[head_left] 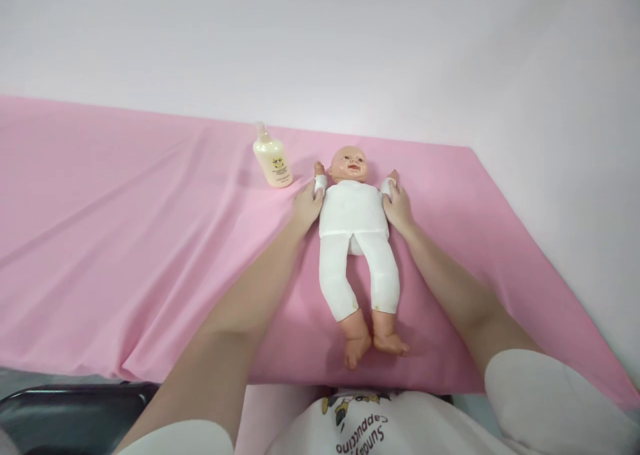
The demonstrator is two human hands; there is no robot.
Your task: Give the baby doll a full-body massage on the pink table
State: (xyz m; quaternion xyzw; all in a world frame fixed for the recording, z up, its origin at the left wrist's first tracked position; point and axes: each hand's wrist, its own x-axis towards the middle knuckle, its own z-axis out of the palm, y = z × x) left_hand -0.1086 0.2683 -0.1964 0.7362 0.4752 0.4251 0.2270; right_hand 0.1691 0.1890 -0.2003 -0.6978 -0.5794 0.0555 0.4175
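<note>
White T-shirt (360, 428) w/ printed lettering is seen at the bottom edge, closest to the camera, w/ a dark tray-like edge (75, 401) at bottom left. Beyond it, a desk covered w/ a pink cloth (125, 241) is seen against a pale wall (320, 41); the cloth is creased on the left side.

Baby doll (356, 221) is laid face up on the cloth, approx. centre-right, head toward the wall, bare feet toward the camera. It is dressed in a white top & white trousers; both short arms are spread outward.

Left hand (306, 205) is placed at the doll's arm on the left of the picture, fingers curled about the white cuff; the grip is closed on that arm. Right hand (397, 205) is placed likewise at the arm on the other side, fingers wrapped on the cuff, grip closed on it. Both forearms are stretched out from the bottom corners, one each side of the doll's legs.

Lotion bottle (273, 158), cream-coloured w/ a clear cap, is lying tilted on the cloth just beside the left hand, near the doll's head, not touched by either hand.
</note>
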